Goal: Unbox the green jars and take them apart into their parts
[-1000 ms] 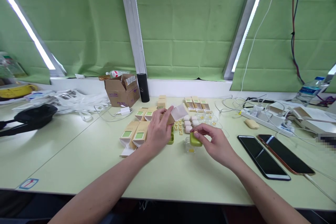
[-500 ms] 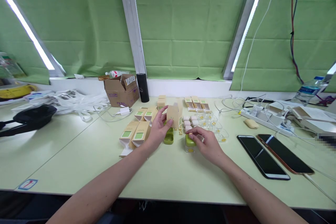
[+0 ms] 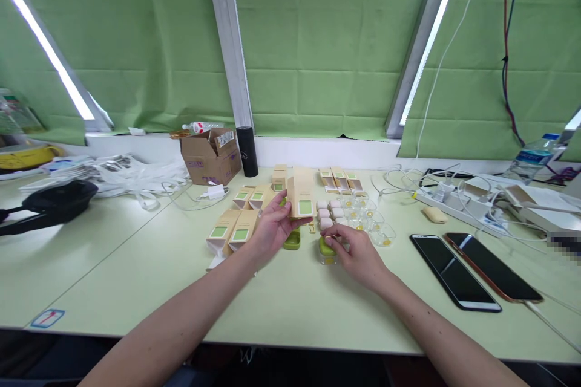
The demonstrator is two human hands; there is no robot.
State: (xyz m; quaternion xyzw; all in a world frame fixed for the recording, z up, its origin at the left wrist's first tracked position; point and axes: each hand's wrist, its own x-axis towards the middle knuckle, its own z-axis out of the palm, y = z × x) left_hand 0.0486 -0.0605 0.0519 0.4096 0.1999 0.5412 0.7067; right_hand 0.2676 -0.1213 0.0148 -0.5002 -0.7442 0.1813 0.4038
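Note:
My left hand point(image 3: 273, 225) grips a small kraft-paper box point(image 3: 300, 196) with a green window on its front, held up above the table. My right hand point(image 3: 356, 252) has its fingers closed on the green lid of a small clear case point(image 3: 327, 249) that stands on the table. Just beyond it sit several pale pink blocks point(image 3: 324, 214) in rows, beside clear plastic cases point(image 3: 363, 211) with yellow marks. Below the held box lies an open green case point(image 3: 292, 240), partly hidden. Several more kraft boxes point(image 3: 241, 230) stand to the left of my left hand.
Two phones point(image 3: 455, 271) lie at the right, near a power strip point(image 3: 458, 202) with tangled white cables. A cardboard carton point(image 3: 211, 160) and a black tumbler point(image 3: 246, 151) stand at the back. White straps point(image 3: 131, 178) and a black object point(image 3: 59, 202) lie at the left.
My left hand has turned the kraft box so that its green-window side now faces me. My right hand stays at the green-lidded case, which has shifted very slightly left.

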